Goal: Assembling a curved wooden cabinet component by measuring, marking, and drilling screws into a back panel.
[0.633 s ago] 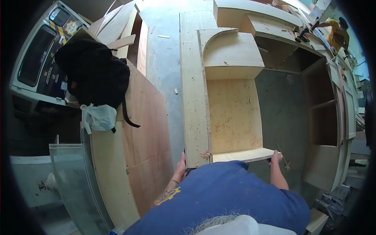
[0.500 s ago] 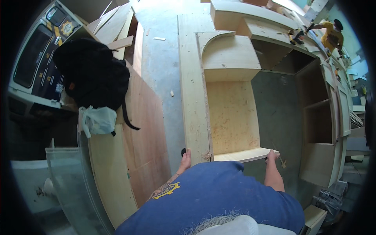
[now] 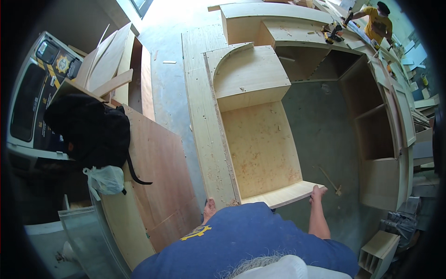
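A pale plywood cabinet (image 3: pixel 200 116) stretches away in front of me, with a long flat board on its left and a recessed bay on its right. My left hand (image 3: pixel 210 209) is closed on the left edge of its near end; part of that hand is hidden by my blue shirt. At the bay's near side runs a plywood panel (image 3: pixel 292 193). My right hand (image 3: pixel 318 192) grips this panel's right corner, thumb on top and the other fingers underneath. Wood shavings lie on the bay's base (image 3: pixel 260 153). Farther off, a curved strip (image 3: pixel 232 56) rises on a raised box.
At left, a black backpack (image 3: pixel 88 132) and a pale plastic bag (image 3: pixel 106 180) rest on plywood. Joined open cabinets (image 3: pixel 378 135) border the right side. A thin stick (image 3: pixel 331 180) lies on the floor. A person in yellow (image 3: pixel 378 25) works at the far right.
My view has turned and shifted, so the cabinet and backpack sit farther left and lower in the picture. Both hands keep their places on the cabinet.
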`<state>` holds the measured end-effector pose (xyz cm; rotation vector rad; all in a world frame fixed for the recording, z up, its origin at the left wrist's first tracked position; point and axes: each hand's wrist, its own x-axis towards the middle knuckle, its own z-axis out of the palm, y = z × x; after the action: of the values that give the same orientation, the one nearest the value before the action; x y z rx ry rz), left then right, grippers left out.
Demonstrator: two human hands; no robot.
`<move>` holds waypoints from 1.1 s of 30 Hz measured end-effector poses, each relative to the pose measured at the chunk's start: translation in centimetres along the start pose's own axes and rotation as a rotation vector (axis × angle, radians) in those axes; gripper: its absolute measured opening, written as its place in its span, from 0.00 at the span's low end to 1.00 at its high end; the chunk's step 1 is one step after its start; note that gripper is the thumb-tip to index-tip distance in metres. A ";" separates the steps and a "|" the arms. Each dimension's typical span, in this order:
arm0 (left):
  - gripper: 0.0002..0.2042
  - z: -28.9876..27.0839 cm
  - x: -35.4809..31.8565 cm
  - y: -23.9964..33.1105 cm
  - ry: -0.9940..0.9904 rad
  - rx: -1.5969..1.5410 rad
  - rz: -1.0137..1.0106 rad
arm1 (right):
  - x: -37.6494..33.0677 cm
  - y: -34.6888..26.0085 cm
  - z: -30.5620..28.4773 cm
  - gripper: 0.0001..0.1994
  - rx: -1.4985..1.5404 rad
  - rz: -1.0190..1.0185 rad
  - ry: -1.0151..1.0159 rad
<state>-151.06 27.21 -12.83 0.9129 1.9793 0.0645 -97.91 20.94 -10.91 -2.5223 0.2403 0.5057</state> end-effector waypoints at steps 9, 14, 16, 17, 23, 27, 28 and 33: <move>0.22 -0.7 3.4 0.0 -0.037 -0.014 0.079 | 0.4 2.1 4.2 0.27 0.123 -0.049 0.001; 0.25 -4.7 2.3 -6.0 0.052 -0.053 0.173 | -5.0 8.7 3.5 0.26 0.212 -0.079 -0.043; 0.26 -6.4 0.5 -9.4 0.043 -0.065 0.157 | -7.4 12.3 1.8 0.26 0.241 -0.079 -0.044; 0.28 -7.5 -0.4 -11.2 0.041 -0.076 0.131 | -9.2 13.1 1.2 0.26 0.226 -0.067 -0.054; 0.37 -11.9 -2.9 -14.9 -0.051 -0.055 0.033 | -13.7 16.8 -0.2 0.27 0.204 -0.046 -0.046; 0.40 -12.7 0.2 -13.2 -0.051 0.007 0.047 | -13.2 15.8 2.2 0.27 0.224 -0.057 -0.030; 0.39 -13.0 1.2 -12.7 -0.085 -0.018 0.042 | -13.4 14.9 2.9 0.27 0.230 -0.066 -0.031; 0.38 -13.4 2.7 -9.9 -0.083 -0.005 0.041 | -14.8 11.2 5.5 0.27 0.228 -0.002 -0.070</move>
<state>-167.79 25.78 -10.96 0.9387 1.8834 0.0541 -116.13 15.57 -14.66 -2.2791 0.2539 0.5332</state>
